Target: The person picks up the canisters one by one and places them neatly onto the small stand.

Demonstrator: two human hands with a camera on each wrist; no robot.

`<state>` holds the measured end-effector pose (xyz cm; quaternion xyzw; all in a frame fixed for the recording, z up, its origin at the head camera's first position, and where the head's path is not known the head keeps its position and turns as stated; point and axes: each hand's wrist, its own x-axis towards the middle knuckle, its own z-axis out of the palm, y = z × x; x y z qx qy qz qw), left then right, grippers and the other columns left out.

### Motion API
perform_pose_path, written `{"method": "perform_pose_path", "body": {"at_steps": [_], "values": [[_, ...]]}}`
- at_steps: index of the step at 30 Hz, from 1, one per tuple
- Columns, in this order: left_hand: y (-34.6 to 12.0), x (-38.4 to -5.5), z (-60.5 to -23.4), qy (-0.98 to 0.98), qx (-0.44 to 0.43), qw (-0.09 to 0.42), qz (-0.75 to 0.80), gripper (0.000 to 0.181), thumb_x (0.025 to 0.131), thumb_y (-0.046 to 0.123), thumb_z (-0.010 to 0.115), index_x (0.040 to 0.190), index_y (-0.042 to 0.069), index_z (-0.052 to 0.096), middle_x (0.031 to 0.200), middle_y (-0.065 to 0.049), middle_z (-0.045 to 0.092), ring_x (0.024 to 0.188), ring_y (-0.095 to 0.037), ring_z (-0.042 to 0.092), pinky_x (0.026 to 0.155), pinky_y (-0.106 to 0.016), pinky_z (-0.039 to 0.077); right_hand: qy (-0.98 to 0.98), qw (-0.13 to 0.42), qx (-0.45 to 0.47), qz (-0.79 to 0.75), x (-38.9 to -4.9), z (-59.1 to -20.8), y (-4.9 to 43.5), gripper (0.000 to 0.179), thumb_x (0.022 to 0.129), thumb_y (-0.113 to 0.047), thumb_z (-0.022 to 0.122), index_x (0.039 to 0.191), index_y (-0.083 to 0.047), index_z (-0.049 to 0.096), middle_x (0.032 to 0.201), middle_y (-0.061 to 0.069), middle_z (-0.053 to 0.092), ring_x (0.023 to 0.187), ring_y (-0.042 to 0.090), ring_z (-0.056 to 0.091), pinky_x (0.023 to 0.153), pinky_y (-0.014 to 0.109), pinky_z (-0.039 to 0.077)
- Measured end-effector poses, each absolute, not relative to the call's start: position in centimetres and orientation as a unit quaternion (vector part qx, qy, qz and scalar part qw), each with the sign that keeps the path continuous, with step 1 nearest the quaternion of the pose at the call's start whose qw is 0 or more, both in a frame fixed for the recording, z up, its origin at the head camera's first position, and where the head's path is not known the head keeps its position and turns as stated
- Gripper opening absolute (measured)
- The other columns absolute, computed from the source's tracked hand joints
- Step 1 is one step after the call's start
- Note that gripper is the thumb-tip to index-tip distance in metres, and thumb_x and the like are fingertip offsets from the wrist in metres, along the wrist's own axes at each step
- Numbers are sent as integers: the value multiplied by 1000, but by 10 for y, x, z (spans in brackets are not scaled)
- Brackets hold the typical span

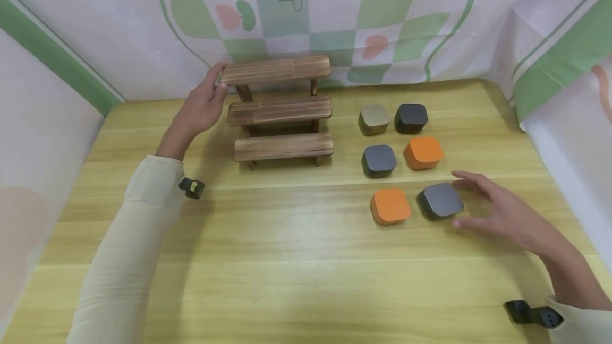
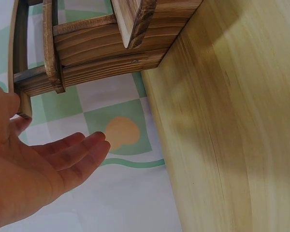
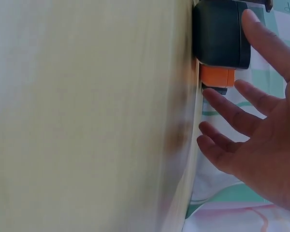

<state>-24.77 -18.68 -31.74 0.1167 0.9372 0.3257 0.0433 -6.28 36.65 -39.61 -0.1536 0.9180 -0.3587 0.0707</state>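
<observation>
A three-tier brown wooden shelf (image 1: pixel 279 110) stands against the back cloth. My left hand (image 1: pixel 203 105) pinches the left end of its top tier between thumb and index finger. In the left wrist view, the other fingers of that left hand (image 2: pixel 53 164) stretch out loosely beside the shelf frame (image 2: pixel 87 48). My right hand (image 1: pixel 507 216) is spread around the right side of a dark grey rounded box (image 1: pixel 440 200), thumb and fingers apart. The right wrist view shows the right hand (image 3: pixel 266 125) with its thumb tip close to this dark box (image 3: pixel 220 34); whether they touch, I cannot tell.
Several similar boxes stand in two columns right of the shelf: a gold one (image 1: pixel 374 119), a black one (image 1: pixel 411 118), another grey one (image 1: pixel 379 161), an orange one (image 1: pixel 424 153) and a second orange one (image 1: pixel 390 206). Patterned cloth (image 1: pixel 330 15) walls in the wooden table (image 1: pixel 287 280).
</observation>
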Motion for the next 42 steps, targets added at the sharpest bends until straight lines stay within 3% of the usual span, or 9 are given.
{"method": "perform_pose_path", "body": {"at_steps": [2,9,14,21,23,29,40,42], "values": [[-187,-247,-317,937,115,44,326,56,109,38,19,162,24,6,88,-13,45,67,-27,41,65,-44,38,919,67,-163,-354,-65,-396,365,96,70,-9,91,151,-4,39,131,23,56,117,-7,42,91,1,27],[-187,-247,-316,938,110,49,325,57,109,40,19,162,26,6,92,-15,47,67,-27,41,65,-45,39,921,60,-200,-329,-72,-398,359,97,64,-12,94,145,5,43,134,30,54,118,29,50,93,0,26],[-187,-247,-316,936,109,55,329,57,109,41,19,162,28,5,100,-17,49,71,-28,42,70,-45,40,921,66,-196,-329,-74,-398,357,96,64,-14,95,144,4,45,133,30,55,117,30,50,92,0,26],[-187,-247,-316,936,113,47,330,56,109,41,20,162,26,7,86,-13,43,64,-25,39,64,-44,39,926,71,-185,-322,-73,-396,354,88,68,-17,94,141,4,49,128,27,59,110,-7,44,86,4,32],[-187,-247,-316,936,114,46,329,56,109,40,20,162,26,7,87,-13,44,65,-26,39,65,-44,39,929,75,-171,-319,-73,-395,353,85,70,-17,93,140,3,50,127,26,60,109,-1,46,83,8,35],[-187,-247,-317,935,115,43,332,56,109,40,19,162,26,7,85,-13,42,65,-26,39,66,-45,38,936,98,-140,-307,-73,-392,348,77,74,-23,91,137,-3,53,129,28,57,109,36,52,77,24,42],[-187,-247,-317,933,114,50,338,57,109,40,19,162,26,5,91,-16,44,69,-28,40,77,-48,41,944,94,-125,-289,-66,-390,345,72,77,-24,89,136,-2,54,128,29,56,110,45,50,80,52,42],[-186,-246,-317,931,115,54,344,57,109,41,20,162,26,5,100,-19,50,67,-27,40,78,-49,41,945,94,-122,-288,-65,-389,345,71,78,-24,88,136,-2,53,128,29,55,111,46,50,80,54,42]]}}
